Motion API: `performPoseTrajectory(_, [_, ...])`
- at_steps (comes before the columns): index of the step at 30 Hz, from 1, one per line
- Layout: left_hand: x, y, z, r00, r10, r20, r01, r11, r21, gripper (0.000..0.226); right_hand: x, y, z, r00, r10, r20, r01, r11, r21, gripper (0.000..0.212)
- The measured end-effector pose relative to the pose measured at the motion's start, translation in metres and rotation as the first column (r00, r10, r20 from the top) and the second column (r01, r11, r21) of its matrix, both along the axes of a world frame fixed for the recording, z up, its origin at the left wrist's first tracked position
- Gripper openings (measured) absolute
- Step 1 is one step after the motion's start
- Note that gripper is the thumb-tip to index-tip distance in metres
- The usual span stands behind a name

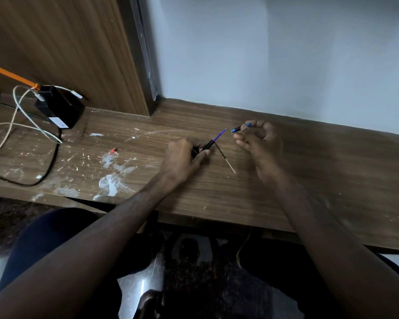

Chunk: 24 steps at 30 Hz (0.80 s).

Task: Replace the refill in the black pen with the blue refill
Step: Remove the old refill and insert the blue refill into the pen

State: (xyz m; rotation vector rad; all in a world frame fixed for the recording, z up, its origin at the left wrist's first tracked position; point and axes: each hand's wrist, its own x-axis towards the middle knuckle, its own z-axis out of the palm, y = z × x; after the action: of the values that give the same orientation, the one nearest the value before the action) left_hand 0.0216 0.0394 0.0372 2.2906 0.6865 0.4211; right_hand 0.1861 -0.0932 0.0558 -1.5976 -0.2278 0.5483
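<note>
My left hand (182, 155) grips the black pen barrel (208, 145) just above the wooden desk (309, 180). The blue refill (219, 135) sticks out of the barrel's open end, pointing up and to the right. My right hand (258, 139) pinches a small blue pen tip piece (239, 128) between thumb and fingers, a short gap to the right of the refill's point. A thin refill with a dark upper part and a pale lower end (226, 159) lies on the desk between my hands.
At the left of the desk sit a black box (60, 109), white cables (25, 125), a black cable (53, 157) and an orange stick (14, 77). Paint smears (111, 180) mark the desk's front left. A grey wall (286, 65) runs behind the desk.
</note>
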Motion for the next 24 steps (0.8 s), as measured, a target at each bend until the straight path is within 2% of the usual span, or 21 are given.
performPoseTrajectory(2, [0.0001, 0.0014, -0.0008, 1.000, -0.011, -0.021, 0.012, 1.000, 0.008, 0.008, 0.0023, -0.0005, 0.0002, 0.998, -0.023, 0.066, 0.023, 1.000, 0.003, 0.013])
performPoseTrajectory(7, [0.0019, 0.0011, -0.0011, 0.996, -0.017, -0.085, 0.020, 0.999, 0.040, 0.014, -0.0013, 0.0004, -0.0052, 0.976, 0.001, 0.216, 0.012, 0.998, -0.058, 0.010])
performPoseTrajectory(24, [0.0008, -0.0002, -0.0029, 0.996, -0.026, -0.085, 0.032, 0.997, 0.064, 0.018, -0.0042, 0.0010, -0.0035, 0.969, 0.096, 0.227, -0.069, 0.990, -0.125, 0.010])
